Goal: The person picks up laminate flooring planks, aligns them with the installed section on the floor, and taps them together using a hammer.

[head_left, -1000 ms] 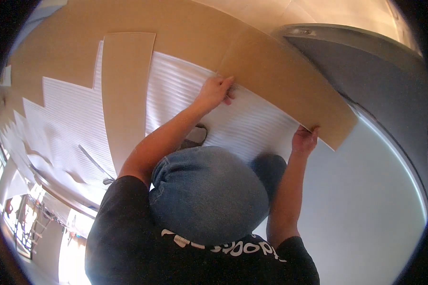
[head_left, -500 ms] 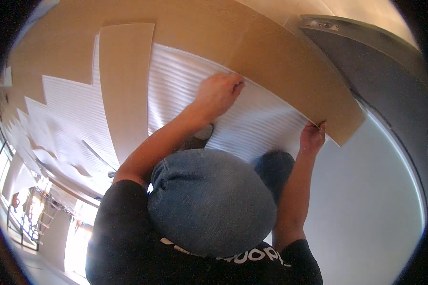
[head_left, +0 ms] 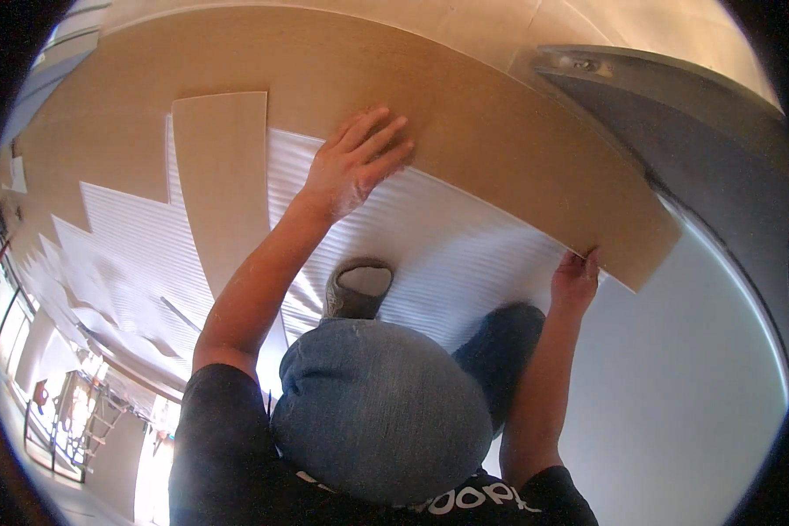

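Fingers spread, my left hand [head_left: 351,158] lies over the inner edge of a long tan plank [head_left: 517,149] running across the top of the head view. My right hand [head_left: 576,280] pinches the same plank's lower edge near its right end. Beneath it is white ribbed underlay [head_left: 447,245]. Left of my left hand, a separate tan plank [head_left: 215,175] lies crosswise over the underlay. My shoe [head_left: 364,285] shows on the underlay between my arms, above my jean-clad knee.
A dark grey curved structure [head_left: 710,131] borders the plank on the right, beside a pale smooth surface [head_left: 675,368]. A thin metal strip [head_left: 180,311] lies on the underlay at left. A ladder [head_left: 101,425] stands in the bright lower-left background.
My left hand has moved leftward along the plank's edge, and its fingers have opened from a curled grip. My right hand keeps its pinch. More of my shoe now shows.
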A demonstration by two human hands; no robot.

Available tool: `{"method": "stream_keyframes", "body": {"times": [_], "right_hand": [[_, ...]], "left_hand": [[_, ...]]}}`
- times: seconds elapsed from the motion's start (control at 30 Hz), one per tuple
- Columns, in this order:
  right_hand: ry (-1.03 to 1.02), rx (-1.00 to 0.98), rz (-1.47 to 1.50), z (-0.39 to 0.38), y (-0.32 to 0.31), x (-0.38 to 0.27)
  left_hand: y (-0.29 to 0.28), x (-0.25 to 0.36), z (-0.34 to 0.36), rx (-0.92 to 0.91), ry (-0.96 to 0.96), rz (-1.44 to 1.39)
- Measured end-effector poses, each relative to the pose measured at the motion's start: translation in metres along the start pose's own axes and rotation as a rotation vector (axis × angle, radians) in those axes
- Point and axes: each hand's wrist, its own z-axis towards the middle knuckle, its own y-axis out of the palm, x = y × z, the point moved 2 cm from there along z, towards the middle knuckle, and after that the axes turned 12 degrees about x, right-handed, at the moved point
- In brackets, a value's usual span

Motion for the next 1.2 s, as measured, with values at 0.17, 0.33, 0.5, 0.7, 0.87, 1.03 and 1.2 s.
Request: {"method": "stream_keyframes", "body": {"times": [0.17, 0.33, 0.5, 0.7, 0.87, 1.03, 1.2], "right_hand": [[0.084, -0.096, 0.160, -0.011, 0.005, -0.005], [0.096, 0.018, 0.134, -0.013, 0.007, -0.008], [0.117, 0.018, 0.137, -0.014, 0.009, -0.010], [0.200, -0.167, 0.209, -0.020, 0.012, -0.015], [0.174, -0.136, 0.198, -0.023, 0.015, -0.015], [0.090, 0.074, 0.090, -0.018, 0.012, -0.014], [0.141, -0.053, 0.171, -0.018, 0.009, -0.015]], "left_hand": [[0.002, -0.001, -0.002, 0.042, 0.029, -0.016], [0.001, 0.003, -0.001, 0.048, -0.015, -0.059], [0.004, 0.004, 0.000, 0.083, -0.023, -0.062], [0.003, 0.005, 0.000, 0.108, -0.048, -0.043], [0.006, 0.003, -0.003, 0.092, -0.032, -0.056], [0.009, 0.002, -0.004, 0.107, -0.019, -0.051], [0.007, 0.003, -0.003, 0.109, -0.017, -0.050]]}}
